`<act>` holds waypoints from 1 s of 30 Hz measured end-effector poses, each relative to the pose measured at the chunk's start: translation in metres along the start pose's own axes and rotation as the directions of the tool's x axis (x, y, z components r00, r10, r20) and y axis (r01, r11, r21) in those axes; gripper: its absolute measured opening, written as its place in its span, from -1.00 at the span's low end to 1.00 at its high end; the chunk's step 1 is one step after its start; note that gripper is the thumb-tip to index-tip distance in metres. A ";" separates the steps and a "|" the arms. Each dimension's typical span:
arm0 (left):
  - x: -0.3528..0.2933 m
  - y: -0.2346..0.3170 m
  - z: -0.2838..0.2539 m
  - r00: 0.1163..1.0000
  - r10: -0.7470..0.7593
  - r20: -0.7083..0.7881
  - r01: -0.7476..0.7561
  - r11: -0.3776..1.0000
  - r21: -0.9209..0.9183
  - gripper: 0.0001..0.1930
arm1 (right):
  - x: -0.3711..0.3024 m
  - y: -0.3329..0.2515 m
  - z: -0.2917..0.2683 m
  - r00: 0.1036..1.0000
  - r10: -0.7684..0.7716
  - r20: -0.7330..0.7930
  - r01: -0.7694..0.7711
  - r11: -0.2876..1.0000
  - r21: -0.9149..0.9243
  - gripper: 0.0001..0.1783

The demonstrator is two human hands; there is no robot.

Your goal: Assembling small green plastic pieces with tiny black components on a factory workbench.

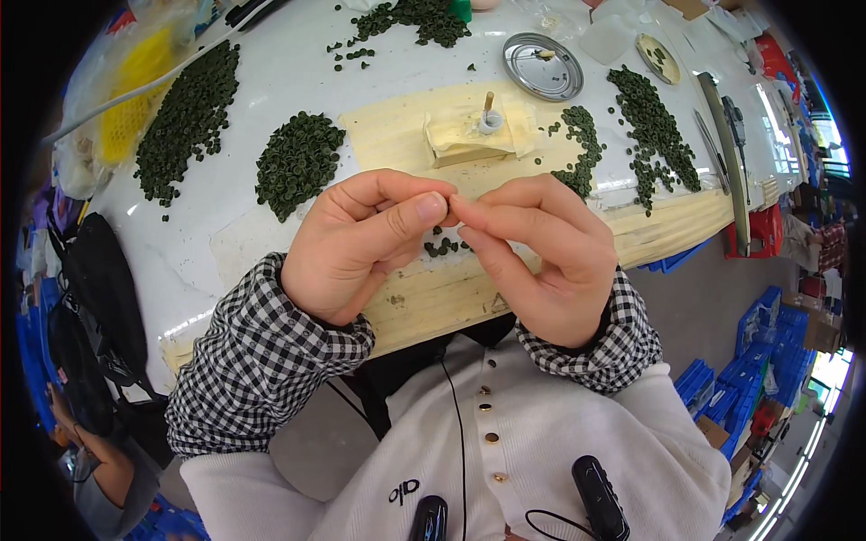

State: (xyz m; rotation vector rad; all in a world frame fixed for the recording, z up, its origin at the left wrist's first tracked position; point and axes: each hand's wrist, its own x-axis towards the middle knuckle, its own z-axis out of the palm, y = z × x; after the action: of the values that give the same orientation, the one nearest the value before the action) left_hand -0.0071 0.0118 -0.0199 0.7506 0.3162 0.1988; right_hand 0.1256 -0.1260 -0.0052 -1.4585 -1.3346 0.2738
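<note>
Close together over the table's near edge, my two hands meet at their fingertips. My left hand pinches a small dark green round part between thumb and forefinger; the fingertips mostly cover it. From the other side, my right hand bears on the same part with its forefinger tip, its thumb curled just below. Beneath the fingers lie several loose dark green parts. Beyond my hands, a small white cup with a short brownish stick in it stands on a block covered in cream tape.
Heaps of dark green parts lie at the left, far left, back and right. A round metal lid and a cream dish sit farther back. Tweezers and a screwdriver lie right. A black bag is at left.
</note>
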 end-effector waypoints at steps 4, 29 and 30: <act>0.000 -0.001 -0.001 1.000 -0.001 -0.014 0.002 0.999 0.053 -0.85 | 0.000 0.000 -0.002 0.999 -0.031 0.012 0.031 0.999 -0.027 -0.72; -0.005 0.008 0.009 0.996 -0.037 -0.079 0.062 0.939 0.340 -0.82 | 0.005 0.002 -0.009 0.998 0.037 0.049 -0.038 0.999 0.017 -0.82; -0.006 0.010 0.010 0.996 -0.043 -0.081 0.068 0.939 0.337 -0.82 | 0.005 0.003 -0.009 0.998 0.039 0.049 -0.040 0.999 0.028 -0.83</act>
State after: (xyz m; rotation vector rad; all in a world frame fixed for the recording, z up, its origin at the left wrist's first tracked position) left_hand -0.0094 0.0106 -0.0049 1.0765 0.4474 0.1188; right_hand 0.1357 -0.1262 -0.0016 -1.4634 -1.3359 0.3549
